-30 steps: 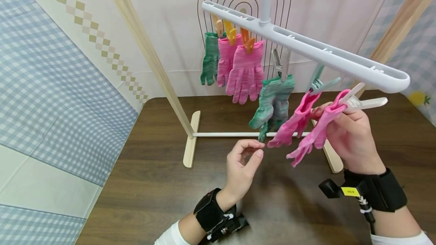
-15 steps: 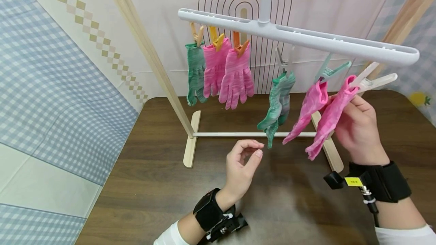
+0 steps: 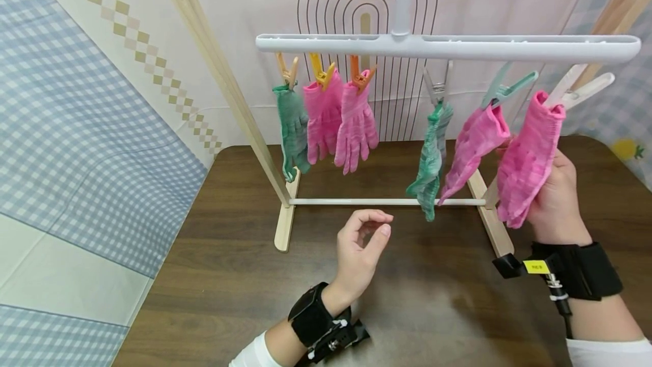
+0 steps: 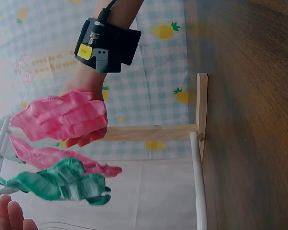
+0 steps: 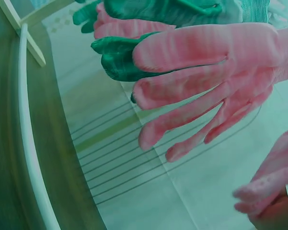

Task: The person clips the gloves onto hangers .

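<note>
Behind the rightmost pink glove (image 3: 530, 163) is my right hand (image 3: 559, 203). Its fingertips show past the glove's left edge; the glove hides the thumb, so a grip is not clear. A white clip (image 3: 586, 92) holds that glove's cuff on the white hanger (image 3: 458, 48). Left of it hang another pink glove (image 3: 474, 140) on a pale green clip (image 3: 511, 88) and a green glove (image 3: 430, 163) on a grey clip (image 3: 438, 89). My left hand (image 3: 356, 259) hovers loosely curled below the hanger, holding nothing. In the left wrist view, right fingertips (image 4: 86, 139) stick out under the glove.
Toward the hanger's left end hang a green glove (image 3: 292, 129) and two pink gloves, one (image 3: 323, 118) beside the other (image 3: 356, 123), on coloured clips. A wooden stand (image 3: 219, 72) with a white lower bar (image 3: 351, 201) stands on the brown table (image 3: 229, 310).
The hanger has turned: its right end moved up and right in view, its left end down and left. Gloves and right hand moved with it. My left hand stayed still.
</note>
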The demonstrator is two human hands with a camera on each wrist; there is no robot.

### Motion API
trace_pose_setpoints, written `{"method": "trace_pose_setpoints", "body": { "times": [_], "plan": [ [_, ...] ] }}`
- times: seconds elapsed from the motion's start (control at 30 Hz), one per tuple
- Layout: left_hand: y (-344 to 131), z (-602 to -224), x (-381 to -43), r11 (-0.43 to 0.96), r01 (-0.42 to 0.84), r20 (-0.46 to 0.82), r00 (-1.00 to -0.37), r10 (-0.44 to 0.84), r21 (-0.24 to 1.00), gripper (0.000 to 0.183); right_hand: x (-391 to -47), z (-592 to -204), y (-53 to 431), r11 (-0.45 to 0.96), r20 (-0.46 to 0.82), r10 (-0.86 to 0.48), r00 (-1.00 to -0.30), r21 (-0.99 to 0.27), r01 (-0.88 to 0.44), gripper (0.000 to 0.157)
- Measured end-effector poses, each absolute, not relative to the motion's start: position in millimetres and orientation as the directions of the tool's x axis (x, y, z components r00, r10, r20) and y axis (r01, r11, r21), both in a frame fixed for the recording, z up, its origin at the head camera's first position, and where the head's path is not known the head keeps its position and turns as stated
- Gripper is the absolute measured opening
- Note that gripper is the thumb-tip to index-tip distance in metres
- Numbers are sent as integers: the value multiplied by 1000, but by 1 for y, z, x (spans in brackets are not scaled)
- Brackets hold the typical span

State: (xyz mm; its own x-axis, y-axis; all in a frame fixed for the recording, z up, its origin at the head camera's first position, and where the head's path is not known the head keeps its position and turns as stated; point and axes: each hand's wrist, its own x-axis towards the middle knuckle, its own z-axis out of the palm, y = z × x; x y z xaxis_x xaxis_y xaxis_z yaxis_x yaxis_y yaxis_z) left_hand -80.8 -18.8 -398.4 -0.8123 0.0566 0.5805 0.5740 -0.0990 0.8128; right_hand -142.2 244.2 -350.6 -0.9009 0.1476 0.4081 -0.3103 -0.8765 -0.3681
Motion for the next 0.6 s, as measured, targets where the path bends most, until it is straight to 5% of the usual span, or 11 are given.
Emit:
{"method": "trace_pose_setpoints", "body": {
  "times": [0.37,0.6],
  "plan": [
    [-22,-399,-81,-94,570,576,-816,57,816,10,-145,-359,263,-901,380,221,-898,-274,-337,23],
    [-23,-399,-81,-93,563,569,-821,51,821,11,-141,-357,264,-804,362,386,-848,-320,-502,19]
  ]
}}
